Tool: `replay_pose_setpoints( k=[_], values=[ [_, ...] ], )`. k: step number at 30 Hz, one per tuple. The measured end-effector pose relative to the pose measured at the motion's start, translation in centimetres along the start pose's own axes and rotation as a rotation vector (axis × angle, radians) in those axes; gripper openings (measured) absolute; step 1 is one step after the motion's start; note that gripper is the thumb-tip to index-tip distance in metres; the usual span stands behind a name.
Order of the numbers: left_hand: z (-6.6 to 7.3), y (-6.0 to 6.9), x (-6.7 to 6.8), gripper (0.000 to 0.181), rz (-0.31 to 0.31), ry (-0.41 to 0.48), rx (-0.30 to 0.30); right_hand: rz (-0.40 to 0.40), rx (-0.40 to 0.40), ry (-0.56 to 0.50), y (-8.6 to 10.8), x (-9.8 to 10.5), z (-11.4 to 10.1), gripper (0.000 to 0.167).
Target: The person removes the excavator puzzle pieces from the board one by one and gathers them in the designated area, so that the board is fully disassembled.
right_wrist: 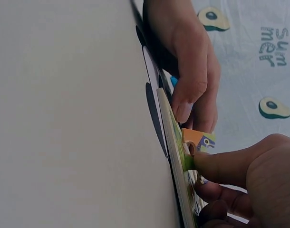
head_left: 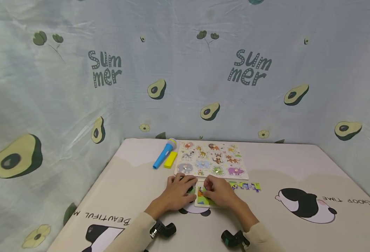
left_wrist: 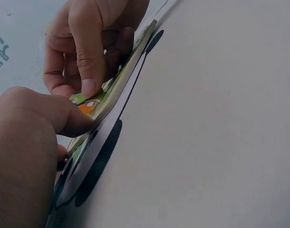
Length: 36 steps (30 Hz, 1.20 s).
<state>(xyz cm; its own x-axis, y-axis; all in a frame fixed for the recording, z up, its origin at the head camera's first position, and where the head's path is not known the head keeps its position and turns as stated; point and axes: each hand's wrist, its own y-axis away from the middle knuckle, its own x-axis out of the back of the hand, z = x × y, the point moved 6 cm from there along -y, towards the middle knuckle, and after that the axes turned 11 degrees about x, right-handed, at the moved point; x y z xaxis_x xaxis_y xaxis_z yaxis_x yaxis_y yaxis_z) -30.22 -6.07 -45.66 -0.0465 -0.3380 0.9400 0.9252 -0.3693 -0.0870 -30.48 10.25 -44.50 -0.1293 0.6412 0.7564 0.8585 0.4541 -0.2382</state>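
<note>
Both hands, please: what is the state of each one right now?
Left hand: open, touching the edge of the small puzzle board.
Right hand: closed, pinching a puzzle piece.

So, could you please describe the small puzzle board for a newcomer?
On the table, find the large animal board. On its near side, the small puzzle board lies by the left hand, partly under the right hand. It is far smaller than the animal board, with green inside.

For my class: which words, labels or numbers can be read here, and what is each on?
"summer": on the backdrop, twice in the head view.
"BEAUTIFUL M": upside down on the tablecloth, left.
"GOOD TIME": upside down on the tablecloth, right.
Too small to read: any marks on the microphone or small puzzle board.
</note>
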Motion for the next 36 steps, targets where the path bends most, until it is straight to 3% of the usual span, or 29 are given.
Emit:
replay_pose_setpoints(
  k=[6, 13, 29, 36],
  values=[
    [0.2, 0.1, -0.3, 0.060, 0.007, -0.007, -0.007, 0.022, 0.011, -0.085, 0.5, 0.5, -0.2, 0.011],
    [0.3, 0.1, -0.2, 0.060, 0.011, -0.009, -0.010, 0.101, -0.016, -0.161, 1.7, 2.6, 0.3, 0.010],
    [0.0, 0.1, -0.2, 0.061, 0.006, -0.018, -0.008, 0.160, -0.044, -0.122, 5.6, 6.8, 3.9, 0.011],
    [-0.1, 0.1, -0.2, 0.061, 0.007, -0.020, 0.000, 0.170, -0.129, -0.151, 6.3, 7.1, 5.5, 0.014]
  ],
)
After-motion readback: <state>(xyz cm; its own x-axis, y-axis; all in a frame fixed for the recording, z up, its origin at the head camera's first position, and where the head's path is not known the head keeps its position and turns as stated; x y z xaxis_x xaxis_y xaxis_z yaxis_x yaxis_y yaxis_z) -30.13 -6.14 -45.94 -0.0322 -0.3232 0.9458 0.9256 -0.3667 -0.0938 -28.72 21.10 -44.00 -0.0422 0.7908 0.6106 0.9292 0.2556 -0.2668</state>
